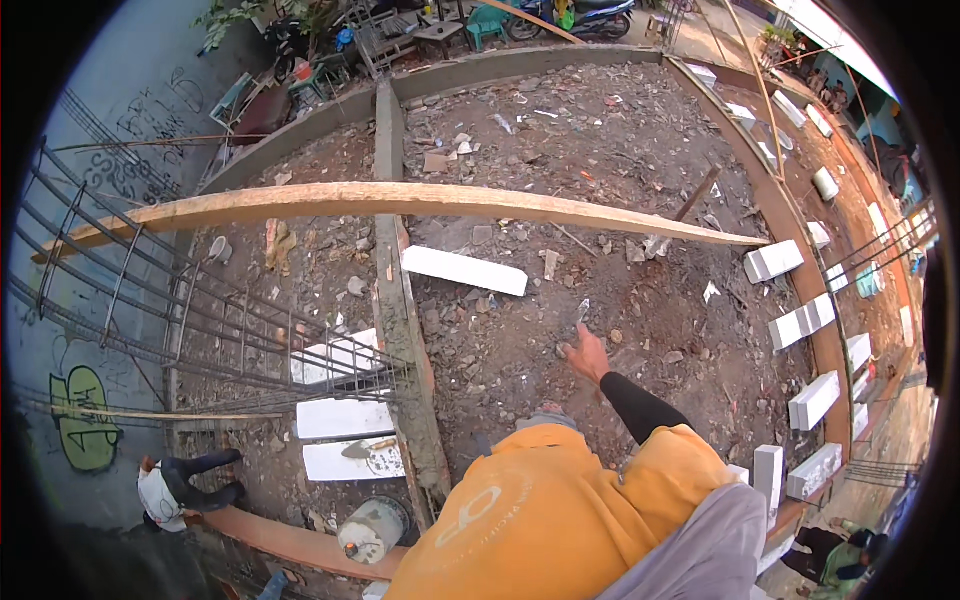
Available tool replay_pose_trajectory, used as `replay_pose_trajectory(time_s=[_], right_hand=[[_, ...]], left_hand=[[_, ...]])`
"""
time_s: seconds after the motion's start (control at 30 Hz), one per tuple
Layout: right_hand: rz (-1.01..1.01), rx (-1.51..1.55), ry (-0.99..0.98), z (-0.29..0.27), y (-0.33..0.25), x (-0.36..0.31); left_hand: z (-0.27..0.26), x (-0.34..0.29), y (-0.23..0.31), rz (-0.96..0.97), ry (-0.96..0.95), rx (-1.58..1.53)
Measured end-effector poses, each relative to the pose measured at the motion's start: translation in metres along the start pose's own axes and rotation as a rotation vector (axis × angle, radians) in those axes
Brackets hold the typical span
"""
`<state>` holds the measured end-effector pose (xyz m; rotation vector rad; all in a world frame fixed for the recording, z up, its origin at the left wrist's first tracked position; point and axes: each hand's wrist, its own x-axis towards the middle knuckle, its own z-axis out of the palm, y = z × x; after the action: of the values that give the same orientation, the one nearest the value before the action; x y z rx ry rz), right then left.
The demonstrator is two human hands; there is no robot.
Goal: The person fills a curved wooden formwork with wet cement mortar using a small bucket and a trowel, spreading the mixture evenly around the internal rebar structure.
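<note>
My right hand (588, 357) reaches forward over the rubble-strewn soil, its arm in a black sleeve under an orange shirt. A finger and the thumb are stretched out and apart, and I see nothing held in them. Just beyond the fingertips lies a small pale scrap (584, 308). Farther off, a long white block (465, 271) lies on the dirt beside the grey concrete beam (408, 330). My left hand does not show.
A long timber plank (350, 199) spans the plot. At left stands a rebar cage (185, 300); beneath it are white blocks, one bearing a trowel (368, 449). A bucket (374, 530) stands near a crouching person (185, 490). More white blocks (773, 261) line the right-hand beam.
</note>
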<state>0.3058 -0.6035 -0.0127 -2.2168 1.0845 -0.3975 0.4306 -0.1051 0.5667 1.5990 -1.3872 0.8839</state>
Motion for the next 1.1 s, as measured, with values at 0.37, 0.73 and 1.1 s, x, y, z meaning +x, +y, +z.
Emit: replay_pose_trajectory(time_s=[0.37, 0.73, 1.1], right_hand=[[-0.087, -0.088, -0.179, -0.077, 0.006, 0.122], [-0.1, 0.01, -0.442, -0.005, -0.02, 0.132], [0.289, -0.289, -0.286, -0.009, 0.333, -0.095]], left_hand=[[0.252, -0.059, -0.04, -0.534, -0.479, 0.073], [0.307, -0.085, -0.049, -0.63, -0.636, 0.137], [0.32, -0.064, -0.085, -0.582, -0.686, 0.098]])
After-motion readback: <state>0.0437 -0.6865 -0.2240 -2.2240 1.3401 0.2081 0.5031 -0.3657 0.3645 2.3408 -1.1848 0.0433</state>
